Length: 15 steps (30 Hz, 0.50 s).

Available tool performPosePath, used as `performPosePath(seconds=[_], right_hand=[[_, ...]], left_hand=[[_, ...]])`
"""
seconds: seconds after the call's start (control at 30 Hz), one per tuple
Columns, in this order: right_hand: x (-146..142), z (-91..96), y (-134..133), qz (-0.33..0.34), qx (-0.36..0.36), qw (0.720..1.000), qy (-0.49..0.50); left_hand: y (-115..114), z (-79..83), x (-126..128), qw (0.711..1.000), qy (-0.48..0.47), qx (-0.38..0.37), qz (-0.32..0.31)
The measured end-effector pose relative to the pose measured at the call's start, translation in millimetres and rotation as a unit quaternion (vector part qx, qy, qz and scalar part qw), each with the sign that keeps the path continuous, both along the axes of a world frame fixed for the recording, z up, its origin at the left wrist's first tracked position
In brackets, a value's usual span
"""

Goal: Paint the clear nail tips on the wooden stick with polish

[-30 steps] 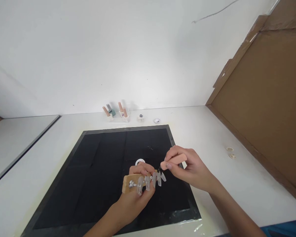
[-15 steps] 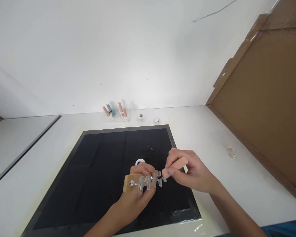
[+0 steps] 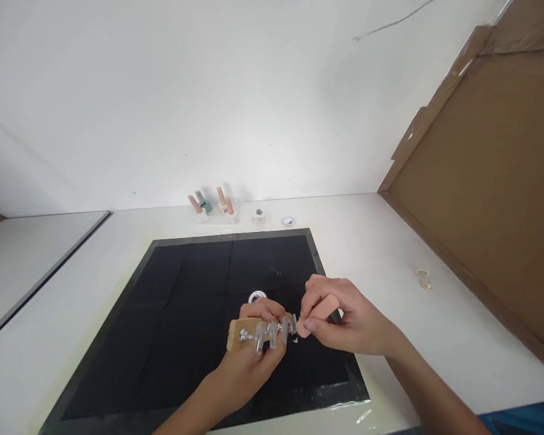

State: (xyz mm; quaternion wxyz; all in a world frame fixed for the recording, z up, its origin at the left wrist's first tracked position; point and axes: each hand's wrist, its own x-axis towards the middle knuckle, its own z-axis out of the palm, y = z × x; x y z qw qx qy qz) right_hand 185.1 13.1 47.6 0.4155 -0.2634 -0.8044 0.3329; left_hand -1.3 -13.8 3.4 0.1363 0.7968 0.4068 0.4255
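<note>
My left hand [image 3: 247, 365] is closed around a wooden nail-tip stand [image 3: 234, 334] over the black mat. Several clear false nail tips [image 3: 272, 335] stand on its metal posts in a row. Pinched in my right hand [image 3: 349, 314] is a peach nail polish brush cap [image 3: 325, 307], slanting down toward the left. Its lower end is close beside the rightmost nail tips; the bristles are hidden, so I cannot tell whether they touch. Just behind my left fingers lies a small silvery-white round object [image 3: 257, 296], partly covered.
A black mat [image 3: 199, 338] lies taped on the white table. At the back are nail polish bottles [image 3: 202, 214], a small clear bottle [image 3: 259, 216] and a round white dish [image 3: 288, 222]. Small round pale pieces [image 3: 424, 279] lie at right, near a brown cardboard panel [image 3: 489, 199].
My right hand has shifted slightly left, bringing the brush cap lower and closer to the nail tips. The dark bristles seen before are now hidden. My left hand and the stand have barely moved.
</note>
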Motion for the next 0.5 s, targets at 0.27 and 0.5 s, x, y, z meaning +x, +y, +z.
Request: performPosePath(seconds=[0.27, 0.5], right_hand=[[1.2, -1.2, 0.5, -0.048, 0.004, 0.999, -0.001], [1.4, 0.7, 0.4, -0.027, -0.006, 0.999, -0.031]], left_hand=[[-0.1, -3.1, -1.1, 1.000, -0.003, -0.026, -0.001], [-0.2, -4.0, -1.6, 1.000, -0.013, -0.015, 0.001]])
